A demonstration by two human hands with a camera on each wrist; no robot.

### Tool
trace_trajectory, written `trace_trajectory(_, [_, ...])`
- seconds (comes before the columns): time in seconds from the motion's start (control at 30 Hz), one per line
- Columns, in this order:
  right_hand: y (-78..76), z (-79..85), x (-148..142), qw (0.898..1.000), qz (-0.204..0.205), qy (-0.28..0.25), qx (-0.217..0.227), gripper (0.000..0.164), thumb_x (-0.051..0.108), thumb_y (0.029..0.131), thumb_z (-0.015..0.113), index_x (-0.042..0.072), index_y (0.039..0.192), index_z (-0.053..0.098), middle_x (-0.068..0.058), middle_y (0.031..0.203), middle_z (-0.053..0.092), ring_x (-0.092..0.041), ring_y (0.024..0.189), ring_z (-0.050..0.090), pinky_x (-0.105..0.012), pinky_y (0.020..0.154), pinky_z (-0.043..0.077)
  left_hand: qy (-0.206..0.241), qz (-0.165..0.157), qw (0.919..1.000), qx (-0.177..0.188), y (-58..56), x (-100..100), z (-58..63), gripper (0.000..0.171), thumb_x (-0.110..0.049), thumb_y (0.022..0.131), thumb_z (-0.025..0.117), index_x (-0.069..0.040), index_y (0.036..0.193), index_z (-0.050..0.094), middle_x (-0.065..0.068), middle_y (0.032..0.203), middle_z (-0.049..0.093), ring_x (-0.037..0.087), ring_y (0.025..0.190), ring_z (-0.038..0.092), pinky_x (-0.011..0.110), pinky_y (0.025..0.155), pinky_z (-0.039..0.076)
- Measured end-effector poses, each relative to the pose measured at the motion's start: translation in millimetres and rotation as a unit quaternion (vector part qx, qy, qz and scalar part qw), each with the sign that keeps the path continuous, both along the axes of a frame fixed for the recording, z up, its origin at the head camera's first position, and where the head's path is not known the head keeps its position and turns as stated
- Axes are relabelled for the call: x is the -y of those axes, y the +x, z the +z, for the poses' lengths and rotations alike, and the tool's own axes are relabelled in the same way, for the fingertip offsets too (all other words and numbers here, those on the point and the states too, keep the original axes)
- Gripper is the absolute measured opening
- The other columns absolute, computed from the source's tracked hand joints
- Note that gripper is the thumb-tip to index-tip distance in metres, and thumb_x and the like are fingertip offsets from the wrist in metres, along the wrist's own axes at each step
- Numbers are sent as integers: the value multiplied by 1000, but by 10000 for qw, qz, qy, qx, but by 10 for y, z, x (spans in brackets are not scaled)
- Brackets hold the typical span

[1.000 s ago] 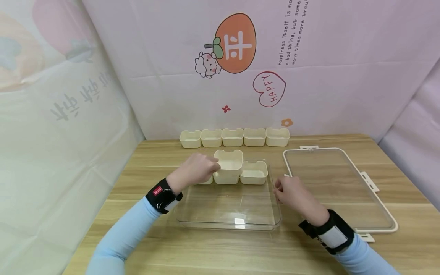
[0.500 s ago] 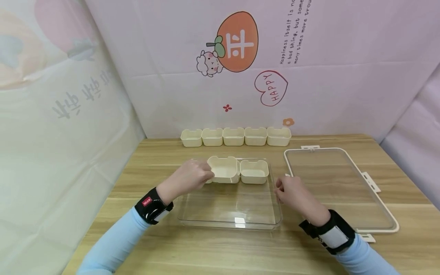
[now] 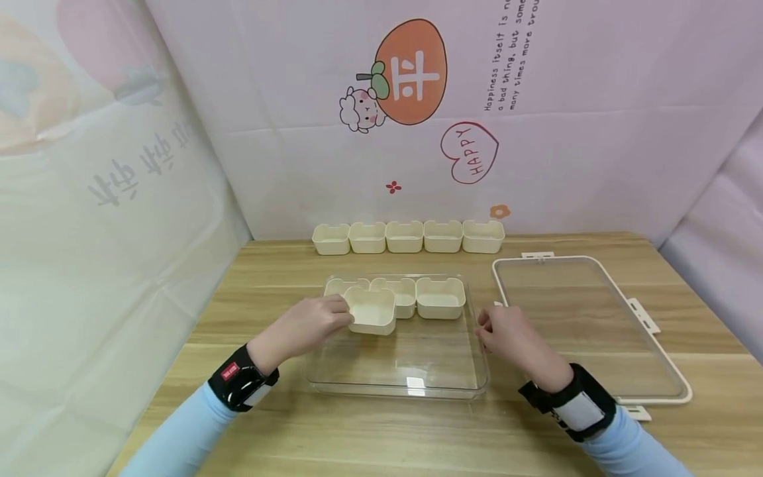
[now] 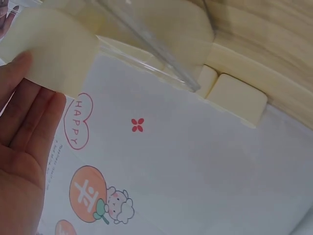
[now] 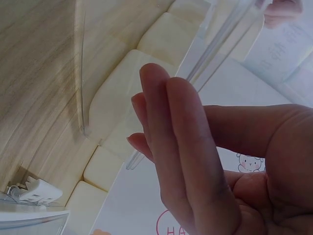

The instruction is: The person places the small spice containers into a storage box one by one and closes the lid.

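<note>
A cream plastic bin (image 3: 372, 311) is pinched at its left wall by my left hand (image 3: 306, 324), tilted over the clear shallow tray (image 3: 393, 387). The left wrist view shows my thumb and fingers on the bin's edge (image 4: 54, 54). Behind it, three like bins stand in a row along the tray's back wall; the left bin (image 3: 340, 287) is partly covered, as is the middle bin (image 3: 406, 298), while the right bin (image 3: 441, 299) shows fully. Beside the tray's right wall rests my right hand (image 3: 512, 338), fingers loosely bent and holding nothing; whether it touches the wall is unclear.
Several more cream bins (image 3: 405, 238) line the table's back edge. A clear lid (image 3: 590, 331) with a white frame and clips lies to the right, close to my right hand. Printed cloth (image 3: 298, 179) hangs behind the wooden table (image 3: 357, 437).
My left hand has moved left and toward me with the pinched bin, uncovering more of the middle bin in the back row. My right hand stays in place.
</note>
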State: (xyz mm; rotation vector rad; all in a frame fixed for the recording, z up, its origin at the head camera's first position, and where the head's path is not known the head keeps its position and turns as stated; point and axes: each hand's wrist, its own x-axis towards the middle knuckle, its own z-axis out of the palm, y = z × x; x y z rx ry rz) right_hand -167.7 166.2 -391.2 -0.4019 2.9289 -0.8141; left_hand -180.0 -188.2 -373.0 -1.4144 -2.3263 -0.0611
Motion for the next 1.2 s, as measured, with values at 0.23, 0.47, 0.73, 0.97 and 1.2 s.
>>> trace_trajectory(0.23, [3,2,-5,10000,-32,-22,67,5,4,86,61,0,85,62,2,62,63,-11,57,55,-26,50,43,45,14,10000,-18,83,60,-76,18,0,83,63,-13,71,61,-6,74,53,6,70,50,16,56,43])
trace_trajectory(0.47, [-10,22,-13,9999,-36,-58,145,6,4,86,60,-1,87,61,1,62,63,-11,58,56,-26,51,43,67,-28,10000,7,128,82,-117,16,-2,82,67,-13,71,61,-6,72,51,6,69,47,15,60,43])
trace_trajectory(0.73, [9,23,2,9998,-29,3,194,5,5,86,60,0,87,62,1,62,63,-12,58,54,-26,51,43,100,119,9998,132,150,152,-234,14,0,77,70,-11,71,64,-5,72,54,7,67,49,16,59,45])
trace_trajectory(0.97, [27,1,16,9997,-46,-106,227,5,4,86,60,-1,87,61,0,63,63,-11,58,55,-26,50,44,65,450,9982,382,193,220,-286,11,-2,78,68,-10,71,65,-4,72,57,6,65,50,17,58,46])
trace_trajectory(1.2, [6,4,0,9997,-69,-149,185,6,4,86,60,-1,88,61,-1,64,64,-11,58,56,-26,50,44,41,681,9971,338,188,267,-301,14,-2,75,70,-12,67,63,-6,66,50,4,60,41,14,51,38])
